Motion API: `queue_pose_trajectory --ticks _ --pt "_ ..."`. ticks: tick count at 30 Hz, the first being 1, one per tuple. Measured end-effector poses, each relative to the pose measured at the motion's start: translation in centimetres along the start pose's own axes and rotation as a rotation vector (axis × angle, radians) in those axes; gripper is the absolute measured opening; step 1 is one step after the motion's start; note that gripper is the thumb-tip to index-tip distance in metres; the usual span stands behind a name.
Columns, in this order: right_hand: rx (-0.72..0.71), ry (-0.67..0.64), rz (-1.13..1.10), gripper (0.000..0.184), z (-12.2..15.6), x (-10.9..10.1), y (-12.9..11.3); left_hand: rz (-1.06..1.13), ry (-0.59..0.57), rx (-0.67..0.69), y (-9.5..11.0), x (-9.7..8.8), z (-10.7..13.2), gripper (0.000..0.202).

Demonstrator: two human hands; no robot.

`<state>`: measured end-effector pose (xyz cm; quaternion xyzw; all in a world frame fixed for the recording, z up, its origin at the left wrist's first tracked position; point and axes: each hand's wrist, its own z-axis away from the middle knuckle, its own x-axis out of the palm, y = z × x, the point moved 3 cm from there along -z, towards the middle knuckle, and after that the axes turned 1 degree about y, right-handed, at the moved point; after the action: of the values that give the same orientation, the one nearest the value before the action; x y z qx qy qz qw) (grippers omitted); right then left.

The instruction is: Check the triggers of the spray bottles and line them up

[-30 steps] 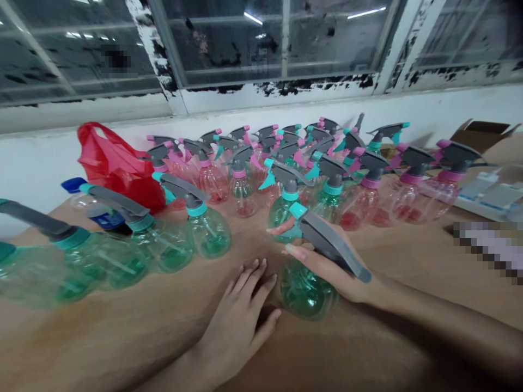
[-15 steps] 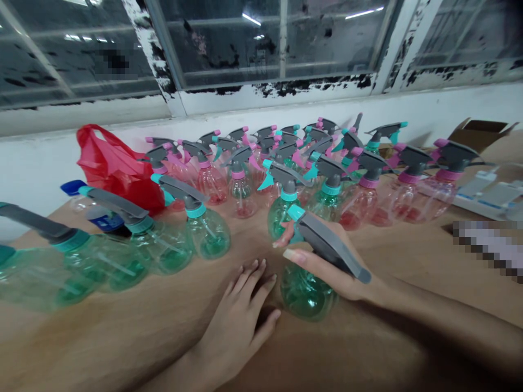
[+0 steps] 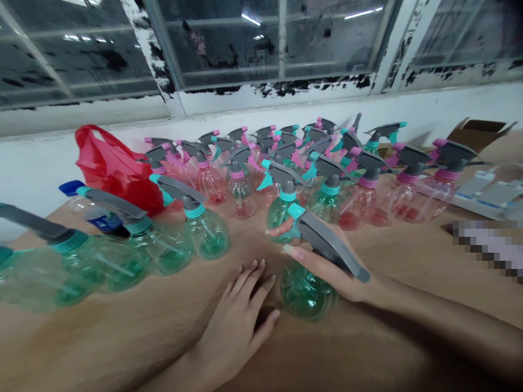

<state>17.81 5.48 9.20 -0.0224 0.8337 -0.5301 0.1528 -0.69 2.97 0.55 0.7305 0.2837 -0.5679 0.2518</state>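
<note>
A green-tinted spray bottle point(image 3: 308, 294) stands upright on the wooden table point(image 3: 134, 332), with a grey spray head and turquoise nozzle and trigger. My right hand point(image 3: 335, 272) is around its neck, under the spray head. The thumb lies across the near side; a finger reaches past the trigger on the far side, and the other fingers are hidden. To the left of this bottle, my left hand point(image 3: 241, 316) lies palm down on the table, fingers spread, holding nothing. Just behind the held bottle stands another green spray bottle point(image 3: 280, 209).
Several pink spray bottles point(image 3: 211, 184) and green ones crowd the back. Several more green bottles point(image 3: 208, 234) form a row at left. A red plastic bag point(image 3: 118, 169), a blue-capped bottle point(image 3: 104, 220), a cardboard box point(image 3: 476, 133) and a white device point(image 3: 486, 190) stand around them.
A finger of my right hand near the trigger has straightened and points further left. The held bottle and my left hand have stayed in place.
</note>
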Motion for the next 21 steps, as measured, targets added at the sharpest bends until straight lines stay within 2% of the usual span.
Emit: queue_pose_trajectory --ticks 13,21 --pt "-0.011 0.001 -0.008 0.023 0.54 0.06 1.00 -0.015 0.005 0.018 0.09 -0.28 0.00 0.046" --pt "-0.003 0.023 -0.012 0.026 0.34 0.08 0.21 -0.001 0.000 0.012 -0.02 -0.25 0.00 0.047"
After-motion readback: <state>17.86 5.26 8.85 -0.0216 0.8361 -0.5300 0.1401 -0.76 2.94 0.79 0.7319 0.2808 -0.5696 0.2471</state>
